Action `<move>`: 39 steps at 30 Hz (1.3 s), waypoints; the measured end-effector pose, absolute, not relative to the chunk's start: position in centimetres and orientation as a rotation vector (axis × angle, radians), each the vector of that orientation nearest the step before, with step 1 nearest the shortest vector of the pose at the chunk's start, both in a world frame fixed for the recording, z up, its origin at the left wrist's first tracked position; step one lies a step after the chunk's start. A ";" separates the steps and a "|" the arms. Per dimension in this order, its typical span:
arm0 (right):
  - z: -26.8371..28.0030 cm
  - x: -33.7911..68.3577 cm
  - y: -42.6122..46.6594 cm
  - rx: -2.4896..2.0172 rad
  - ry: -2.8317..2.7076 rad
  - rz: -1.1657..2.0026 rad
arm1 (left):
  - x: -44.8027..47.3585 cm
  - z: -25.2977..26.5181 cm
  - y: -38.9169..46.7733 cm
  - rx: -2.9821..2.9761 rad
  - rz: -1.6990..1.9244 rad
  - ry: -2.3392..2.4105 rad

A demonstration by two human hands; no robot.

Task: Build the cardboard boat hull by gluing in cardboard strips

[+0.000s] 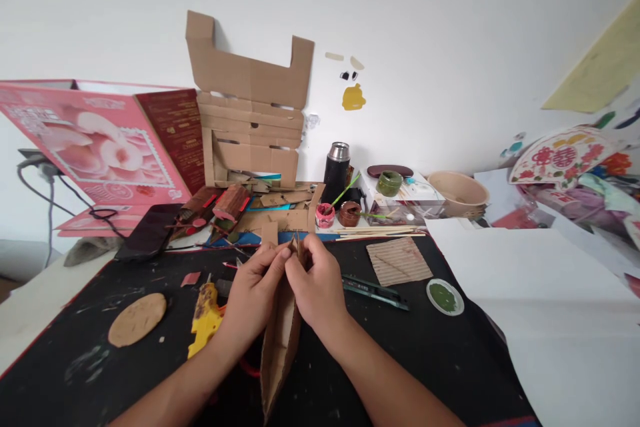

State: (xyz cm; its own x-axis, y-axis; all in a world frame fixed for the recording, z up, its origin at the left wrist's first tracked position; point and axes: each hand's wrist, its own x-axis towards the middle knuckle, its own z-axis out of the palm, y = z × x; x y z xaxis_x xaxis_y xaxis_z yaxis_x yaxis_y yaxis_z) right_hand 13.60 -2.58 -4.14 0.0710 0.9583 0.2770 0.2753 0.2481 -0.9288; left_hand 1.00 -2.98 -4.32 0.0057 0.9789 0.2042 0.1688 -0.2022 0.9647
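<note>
A narrow, boat-like cardboard piece (286, 333) with raised sides points away from me over the black mat. At its far, pointed end my left hand (255, 283) pinches the left side between thumb and fingers. My right hand (317, 280) grips the right side of the same end, its thumb close to the left thumb. Just left of my left wrist lies a yellow hot glue gun (204, 320), partly covered by the forearm. A dark green utility knife (377, 292) rests to the right of my right hand.
An oval cardboard disc (137, 320) lies left; a corrugated piece (399, 260) and a lid with green paint (445, 297) lie right. Behind stand paint jars (325, 215), a black thermos (337, 170), cardboard scraps and a pink box (110, 140). White paper (540, 267) covers the right side.
</note>
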 end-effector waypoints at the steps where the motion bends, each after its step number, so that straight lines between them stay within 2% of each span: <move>1: -4.1 13.6 -2.6 -1.243 -1.431 0.790 | 1.0 -4.3 -3.0 1.482 1.286 1.239; 39: -4.2 13.6 -2.7 -1.241 -1.428 0.788 | 1.1 -4.0 -3.2 1.512 1.299 1.264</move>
State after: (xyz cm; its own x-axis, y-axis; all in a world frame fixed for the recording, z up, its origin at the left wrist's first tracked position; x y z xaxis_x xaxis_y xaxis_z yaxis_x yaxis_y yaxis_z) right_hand 13.57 -2.65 -4.20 0.0753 0.9575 0.2786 0.2750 0.2486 -0.9288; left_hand 1.06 -3.17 -4.04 -0.0086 0.9741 0.2257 0.1992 -0.2196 0.9550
